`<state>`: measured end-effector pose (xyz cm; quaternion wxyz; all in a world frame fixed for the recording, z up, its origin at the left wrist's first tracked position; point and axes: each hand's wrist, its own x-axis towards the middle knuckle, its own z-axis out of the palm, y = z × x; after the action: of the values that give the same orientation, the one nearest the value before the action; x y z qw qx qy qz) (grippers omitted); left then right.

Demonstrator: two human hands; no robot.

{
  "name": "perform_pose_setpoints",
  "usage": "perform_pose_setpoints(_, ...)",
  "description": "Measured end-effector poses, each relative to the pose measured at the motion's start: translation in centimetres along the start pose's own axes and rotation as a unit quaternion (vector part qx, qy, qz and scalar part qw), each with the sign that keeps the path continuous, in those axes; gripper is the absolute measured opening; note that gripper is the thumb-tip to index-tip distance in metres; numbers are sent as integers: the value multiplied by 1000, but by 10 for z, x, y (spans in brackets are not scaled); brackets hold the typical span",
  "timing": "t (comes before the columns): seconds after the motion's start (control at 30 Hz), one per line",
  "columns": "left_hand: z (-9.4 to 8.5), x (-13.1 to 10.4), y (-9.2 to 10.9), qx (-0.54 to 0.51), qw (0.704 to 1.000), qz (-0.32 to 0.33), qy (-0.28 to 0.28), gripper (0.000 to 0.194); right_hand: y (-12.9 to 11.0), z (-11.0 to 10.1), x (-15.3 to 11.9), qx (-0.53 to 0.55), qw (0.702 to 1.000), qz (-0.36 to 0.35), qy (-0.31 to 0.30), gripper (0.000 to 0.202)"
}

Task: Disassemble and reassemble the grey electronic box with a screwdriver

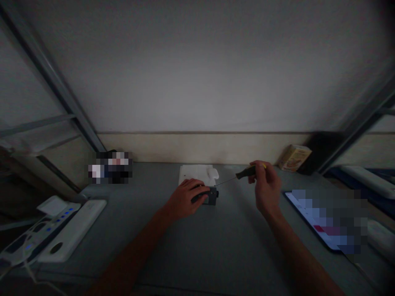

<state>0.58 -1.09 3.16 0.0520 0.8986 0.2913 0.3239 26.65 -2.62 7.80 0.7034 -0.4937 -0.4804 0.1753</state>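
Near the middle of the grey table [197, 246], my left hand [189, 198] is closed around a small dark boxy device [212, 196] with a knob on its right side. My right hand [266, 185] grips the dark and yellow handle of a screwdriver [245, 172]. The thin shaft slants down to the left, and its tip is at the upper right edge of the device; whether they touch is too small to tell. Just behind the device lies a flat white item [194, 172], partly hidden by my left hand, with a rounded white piece [212, 173] on its right part.
At the left are a power strip [58, 224] with cables and a long white object [80, 230]. A pixelated item [111, 167] sits at the back left. A small box [295, 158] stands back right, beside a dark object. A lit tablet [317, 222] lies at the right.
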Motion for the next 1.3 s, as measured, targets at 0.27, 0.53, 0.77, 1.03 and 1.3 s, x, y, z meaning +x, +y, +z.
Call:
perform_pose_setpoints(0.27, 4, 1, 0, 7, 1000, 11, 4, 26, 0, 1, -3, -3, 1000, -12, -17, 31)
perform_pose_setpoints(0.53, 5, 1, 1, 4, 1000, 10, 8, 26, -4, 0, -5, -11, 1000, -18, -20, 32)
perform_pose_setpoints(0.77, 4, 2, 2, 9, 1000, 10, 6, 25, -11, 1, -5, -34, 998, -28, -34, 34)
perform_pose_setpoints(1.03, 4, 2, 2, 7, 1000, 10, 3, 26, -15, 1, -6, -47, 998, -26, -41, 34)
perform_pose_setpoints(1.3, 5, 1, 3, 8, 1000, 10, 1, 26, -17, -1, -7, -58, 992, -45, -98, 27)
